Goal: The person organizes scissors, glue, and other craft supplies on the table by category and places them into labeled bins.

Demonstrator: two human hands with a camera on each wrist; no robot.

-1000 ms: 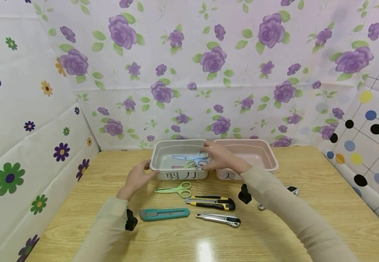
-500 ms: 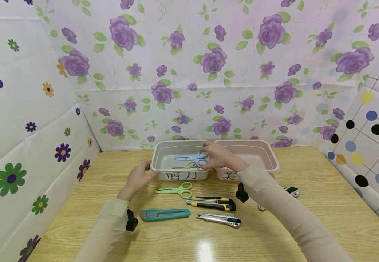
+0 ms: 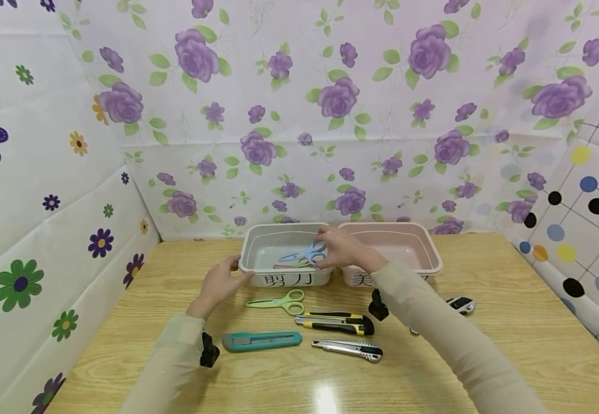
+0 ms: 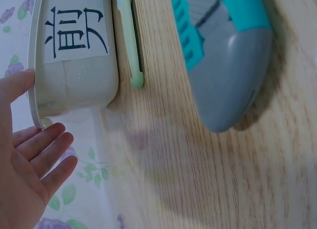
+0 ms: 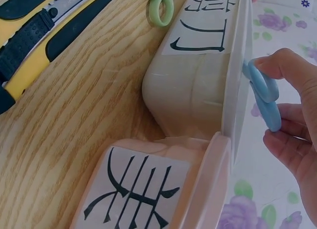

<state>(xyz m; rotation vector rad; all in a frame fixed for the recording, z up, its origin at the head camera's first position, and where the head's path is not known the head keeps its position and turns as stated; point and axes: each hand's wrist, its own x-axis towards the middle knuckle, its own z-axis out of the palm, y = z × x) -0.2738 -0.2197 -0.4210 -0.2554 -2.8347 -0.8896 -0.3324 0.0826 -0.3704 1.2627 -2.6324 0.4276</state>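
Note:
My right hand (image 3: 343,248) pinches the handle loops of light blue scissors (image 3: 301,254) between thumb and fingers, over the right end of the whitish bin (image 3: 258,277). Their blades point left and dip into the bin. Beneath them lie green-handled scissors (image 3: 302,263) and a pinkish strip, partly covered. At the bin's front left corner, the thumb of my left hand (image 3: 220,284) touches the rim; the other fingers extend fairly straight beside the corner. Green scissors (image 3: 277,302) lie on the table before the bin. The right wrist view shows the blue handles (image 5: 267,105) in the fingers.
A pink bin (image 3: 428,250) stands against the whitish one's right side. In front lie a teal utility knife (image 3: 262,341), a yellow and black one (image 3: 334,323) and a silver one (image 3: 348,349). My right forearm partly covers another knife (image 3: 461,305). Patterned cloth surrounds the table.
The blue scissors' blade tips have dipped and shifted slightly right, so the scissors slant more. My right forearm has shifted slightly left. My left hand stays at the bin's corner.

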